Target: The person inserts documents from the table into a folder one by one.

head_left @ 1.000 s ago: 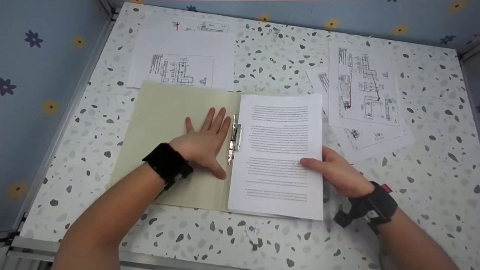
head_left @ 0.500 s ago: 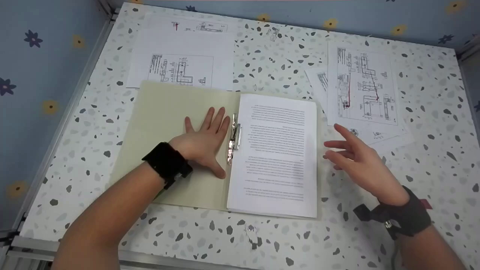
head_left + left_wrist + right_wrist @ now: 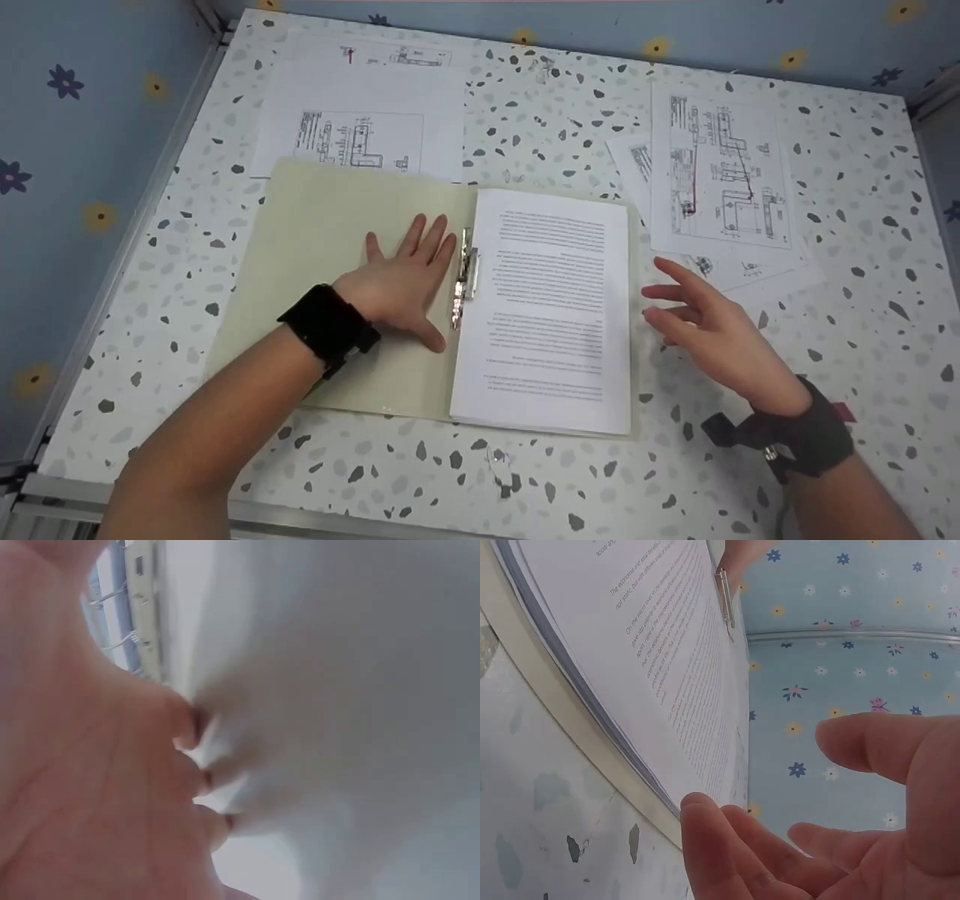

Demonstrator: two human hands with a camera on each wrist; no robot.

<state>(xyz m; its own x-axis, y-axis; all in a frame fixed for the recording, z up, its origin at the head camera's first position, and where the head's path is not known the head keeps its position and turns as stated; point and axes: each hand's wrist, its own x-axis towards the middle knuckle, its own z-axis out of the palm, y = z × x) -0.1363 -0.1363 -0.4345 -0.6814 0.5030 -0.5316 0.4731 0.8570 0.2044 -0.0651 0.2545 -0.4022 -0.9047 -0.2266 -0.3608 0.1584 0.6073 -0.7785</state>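
A cream file folder (image 3: 337, 195) lies spread on the table. On its right half rests a stack of printed sheets (image 3: 551, 300), held at the spine by a metal clip (image 3: 465, 274). My left hand (image 3: 397, 289) rests with spread fingers on the folder's bare left cover, close to the clip. To the right of the stack, my right hand (image 3: 705, 322) hovers apart from the paper, its fingers loosely bent and nothing between them. In the right wrist view the stack (image 3: 652, 652) and its edge show beyond the fingertips (image 3: 701, 810). The left wrist view shows mostly the palm (image 3: 97, 765).
Drawing sheets (image 3: 360, 97) lie at the back left, partly under the folder. More drawing sheets (image 3: 720, 165) overlap at the back right. Blue flowered panels (image 3: 97, 150) border the speckled table (image 3: 555, 97) at the left and back.
My right hand has let go of the sheets' right edge and drawn back to the right. The sheets now lie flat, with the folder's right margin showing. My left hand has stayed in place.
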